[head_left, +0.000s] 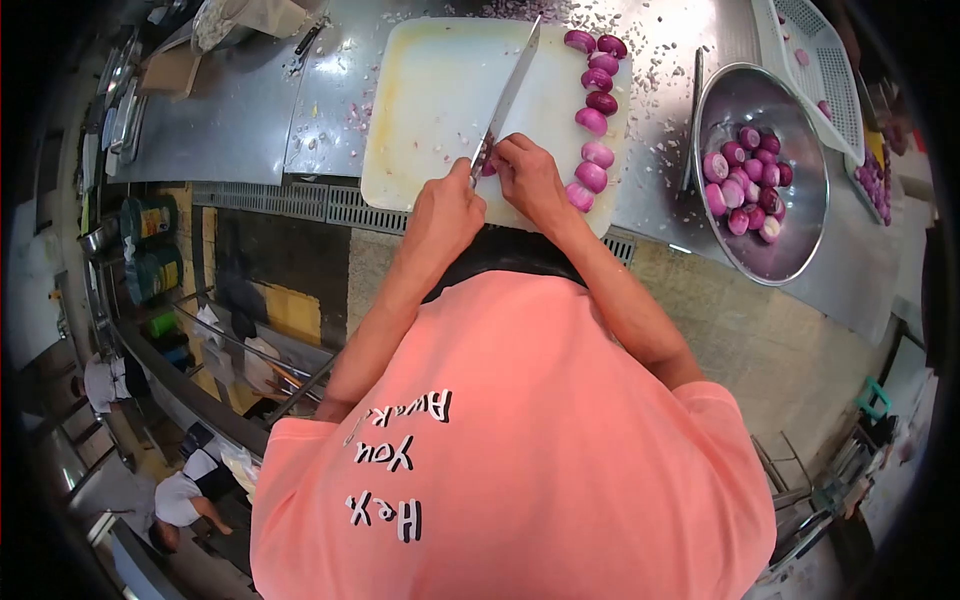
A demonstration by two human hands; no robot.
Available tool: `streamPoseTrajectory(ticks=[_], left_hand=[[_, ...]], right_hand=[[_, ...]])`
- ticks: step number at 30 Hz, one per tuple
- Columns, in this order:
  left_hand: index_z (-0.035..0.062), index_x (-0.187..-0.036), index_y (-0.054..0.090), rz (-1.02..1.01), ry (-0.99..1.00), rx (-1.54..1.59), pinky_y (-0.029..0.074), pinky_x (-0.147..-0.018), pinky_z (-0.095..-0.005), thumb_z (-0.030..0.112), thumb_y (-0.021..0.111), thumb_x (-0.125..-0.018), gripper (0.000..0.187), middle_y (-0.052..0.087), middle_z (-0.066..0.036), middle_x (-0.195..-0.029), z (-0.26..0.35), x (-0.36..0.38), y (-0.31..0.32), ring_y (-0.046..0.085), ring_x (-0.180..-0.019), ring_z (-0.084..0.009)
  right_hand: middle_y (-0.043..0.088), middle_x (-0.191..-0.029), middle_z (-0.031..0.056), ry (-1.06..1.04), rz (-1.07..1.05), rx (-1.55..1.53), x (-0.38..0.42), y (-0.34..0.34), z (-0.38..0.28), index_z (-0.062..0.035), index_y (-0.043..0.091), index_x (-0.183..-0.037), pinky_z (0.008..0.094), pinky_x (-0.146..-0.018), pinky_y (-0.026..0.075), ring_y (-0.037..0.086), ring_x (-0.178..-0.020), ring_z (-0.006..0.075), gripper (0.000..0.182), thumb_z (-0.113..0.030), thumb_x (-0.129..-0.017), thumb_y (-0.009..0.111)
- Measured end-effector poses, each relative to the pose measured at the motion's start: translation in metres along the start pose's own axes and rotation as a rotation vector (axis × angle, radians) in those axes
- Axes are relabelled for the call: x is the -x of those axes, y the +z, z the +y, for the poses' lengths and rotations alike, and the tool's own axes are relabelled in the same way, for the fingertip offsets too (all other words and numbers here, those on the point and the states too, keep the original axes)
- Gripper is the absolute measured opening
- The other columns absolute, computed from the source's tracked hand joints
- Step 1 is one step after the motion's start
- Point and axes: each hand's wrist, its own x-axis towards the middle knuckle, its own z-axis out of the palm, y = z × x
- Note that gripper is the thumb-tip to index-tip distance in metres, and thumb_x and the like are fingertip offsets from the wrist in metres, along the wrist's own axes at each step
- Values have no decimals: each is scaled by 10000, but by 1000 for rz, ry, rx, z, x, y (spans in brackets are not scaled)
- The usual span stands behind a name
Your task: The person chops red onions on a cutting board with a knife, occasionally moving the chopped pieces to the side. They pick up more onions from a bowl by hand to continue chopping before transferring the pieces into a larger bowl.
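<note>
Though half-hidden, onion [488, 169] between both hands [449, 210] [532, 178].

Bright, even light on cutting board [450, 90], white glare on steel table [698, 14] beyond its far right corner, sheen inside bowl [800, 125] right of it, fisheye-bent surroundings, blackened corners

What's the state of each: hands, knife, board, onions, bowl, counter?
Left hand: gripping knife
Right hand: apparently holding onion piece
Knife: held, tip forward
Board: flat, yellow-stained
Row of onions: lined along board's right side
Bowl: partly filled with onions
Counter: scraps scattered
</note>
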Motion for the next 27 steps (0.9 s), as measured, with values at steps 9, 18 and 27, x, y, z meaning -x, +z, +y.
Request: streamPoseTrajectory(ticks=[9, 18, 27], left_hand=[[-60, -995, 525, -5, 13, -2, 473, -640, -502, 69, 585, -808, 234, 592, -238, -650, 3, -1, 2, 610, -665, -445], [-76, -1078, 559, 54, 43, 78, 477, -605, -484, 75, 573, -795, 321, 611, -252, -663, 0, -1, -20, 619, -618, -427], [-41, -1097, 539, 68, -153, 373, 389, -403, -376, 50, 544, -815, 296, 482, -75, -532, -48, -4, -5, 446, -423, -161]], right_hand=[[612, -822, 151, -8, 49, -17, 2, 1, 2, 12, 627, -833, 413, -663, 511, 629, -742, 356, 66, 56, -786, 639], [617, -894, 177, 95, 52, 48, 0, -1, -2, -8, 662, -889, 449, -718, 521, 624, -808, 376, 82, -44, -815, 662], [602, -988, 150, 51, 5, 406, -58, -8, 28, -44, 709, -881, 473, -762, 524, 579, -943, 362, 135, -64, -784, 618]])
